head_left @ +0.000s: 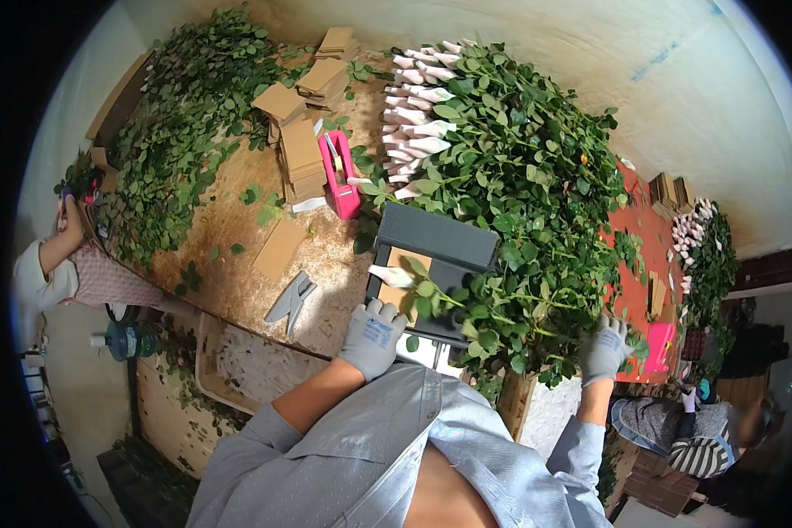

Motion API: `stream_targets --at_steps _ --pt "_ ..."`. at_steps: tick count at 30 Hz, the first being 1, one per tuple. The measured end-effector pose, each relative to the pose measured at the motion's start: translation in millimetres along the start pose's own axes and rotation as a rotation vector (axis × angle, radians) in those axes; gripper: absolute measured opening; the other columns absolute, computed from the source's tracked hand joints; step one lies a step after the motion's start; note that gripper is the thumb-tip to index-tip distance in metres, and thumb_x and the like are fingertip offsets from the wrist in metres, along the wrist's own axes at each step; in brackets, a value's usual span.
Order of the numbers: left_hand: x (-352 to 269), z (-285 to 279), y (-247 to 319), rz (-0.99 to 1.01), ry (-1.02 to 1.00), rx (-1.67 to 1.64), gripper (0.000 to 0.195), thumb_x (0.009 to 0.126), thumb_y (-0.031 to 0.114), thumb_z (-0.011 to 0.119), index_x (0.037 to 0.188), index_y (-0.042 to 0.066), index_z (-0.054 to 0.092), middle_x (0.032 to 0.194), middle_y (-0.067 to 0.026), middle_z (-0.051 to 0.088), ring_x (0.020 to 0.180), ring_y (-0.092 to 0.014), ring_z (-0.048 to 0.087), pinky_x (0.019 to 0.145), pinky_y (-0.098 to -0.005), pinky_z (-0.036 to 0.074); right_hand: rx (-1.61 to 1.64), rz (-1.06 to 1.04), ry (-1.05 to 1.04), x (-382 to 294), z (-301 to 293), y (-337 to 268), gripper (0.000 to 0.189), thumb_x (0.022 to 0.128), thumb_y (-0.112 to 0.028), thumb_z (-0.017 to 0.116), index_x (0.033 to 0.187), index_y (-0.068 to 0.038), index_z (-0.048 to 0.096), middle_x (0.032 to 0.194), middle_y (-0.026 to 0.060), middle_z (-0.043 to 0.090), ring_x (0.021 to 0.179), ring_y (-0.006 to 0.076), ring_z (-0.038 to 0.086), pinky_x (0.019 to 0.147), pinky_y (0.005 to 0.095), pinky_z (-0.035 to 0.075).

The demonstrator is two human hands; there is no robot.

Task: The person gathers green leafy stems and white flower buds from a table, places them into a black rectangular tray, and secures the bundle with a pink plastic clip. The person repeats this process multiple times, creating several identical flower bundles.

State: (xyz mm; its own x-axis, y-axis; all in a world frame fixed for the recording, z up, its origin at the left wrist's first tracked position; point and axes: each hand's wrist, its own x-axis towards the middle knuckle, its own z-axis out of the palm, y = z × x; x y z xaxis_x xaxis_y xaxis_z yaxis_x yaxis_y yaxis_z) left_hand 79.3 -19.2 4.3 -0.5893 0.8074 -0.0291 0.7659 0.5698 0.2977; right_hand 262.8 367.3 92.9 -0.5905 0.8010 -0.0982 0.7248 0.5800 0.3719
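Note:
My left hand (372,333), in a grey glove, rests at the near left corner of a dark grey ribbed holder (435,237); whether it grips the cardboard there I cannot tell. A cardboard sheet (402,256) lies in the holder, and on it is a flower bud in a white sleeve (391,276) with its leafy stem pointing right. My right hand (605,348), gloved too, is at the near right edge of the leafy stems (534,264); its fingertips are curled near stem ends, and its hold is unclear. Many more sleeved buds (419,119) are stacked beyond the holder.
A grey stapler (292,303), loose cardboard (280,249), a pink tape dispenser (338,175) and cardboard stacks (301,155) lie left of the holder. Foliage (171,145) covers the far left. A red surface (624,247) bears another pink dispenser (660,346). People work at both sides.

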Motion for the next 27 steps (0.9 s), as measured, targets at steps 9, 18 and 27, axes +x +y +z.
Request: stream_targets --at_steps 9,18,27 --pt "-3 5 -5 0.009 -0.031 -0.019 0.045 0.078 0.030 0.073 0.119 0.012 0.071 0.103 -0.0067 0.063 0.101 -0.028 0.057 0.083 -0.0451 0.044 0.480 -0.214 0.575 -52 -87 -39 0.043 0.091 -0.012 0.072 0.132 -0.002 0.061 0.130 0.0194 0.063 0.122 0.0372 0.059 0.104 0.0474 0.049" --pt "4 -7 -5 0.068 -0.020 -0.001 0.031 0.085 0.020 0.059 0.111 0.010 0.072 0.103 -0.0059 0.065 0.101 -0.026 0.059 0.082 -0.0423 0.046 0.420 -1.026 0.028 -40 -44 -256 0.035 0.093 -0.024 0.067 0.123 -0.010 0.057 0.104 0.0120 0.069 0.097 0.0297 0.073 0.077 0.0439 0.059" --pt "-14 -23 -38 0.109 0.083 -0.465 0.026 0.086 0.010 0.065 0.111 0.007 0.073 0.106 -0.0117 0.065 0.102 -0.031 0.060 0.092 -0.0449 0.048 0.394 -1.185 -0.279 -55 -44 -263 0.019 0.096 -0.021 0.060 0.111 -0.010 0.059 0.104 0.0130 0.072 0.095 0.0333 0.073 0.077 0.0467 0.058"
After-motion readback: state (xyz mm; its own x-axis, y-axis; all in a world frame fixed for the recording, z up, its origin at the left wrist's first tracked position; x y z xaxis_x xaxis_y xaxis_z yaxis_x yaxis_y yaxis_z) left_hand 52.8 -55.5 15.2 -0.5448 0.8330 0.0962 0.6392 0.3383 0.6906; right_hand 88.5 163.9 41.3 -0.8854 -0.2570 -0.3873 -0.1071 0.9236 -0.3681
